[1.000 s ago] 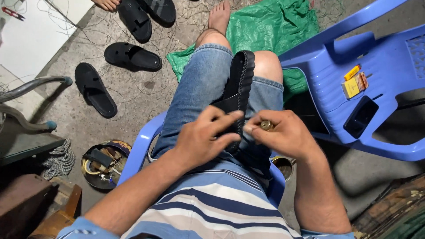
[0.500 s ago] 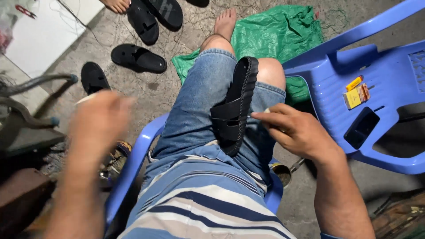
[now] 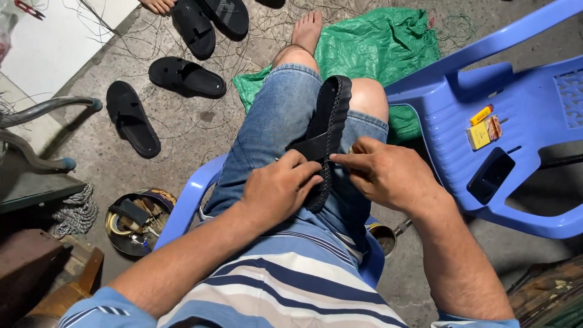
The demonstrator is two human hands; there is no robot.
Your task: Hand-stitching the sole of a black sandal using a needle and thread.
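A black sandal point(image 3: 331, 115) stands on edge between my knees, resting on my denim shorts. My left hand point(image 3: 280, 187) grips its strap and lower sole from the left. From the right, my right hand point(image 3: 382, 173) pinches the stitched edge of the sole with thumb and forefinger. Any thread or needle in those fingers is too small to make out. I sit on a blue plastic chair point(image 3: 191, 203).
Several black sandals point(image 3: 185, 76) lie on the concrete floor at upper left among loose threads. A green plastic sheet point(image 3: 376, 45) lies under my feet. A second blue chair point(image 3: 516, 133) on the right holds a phone, a yellow packet and a lighter. A round tin point(image 3: 133, 222) sits at lower left.
My left hand swung out to the left, away from the sandal, then came back and took hold of the strap again. The right hand stayed at the sole's edge.
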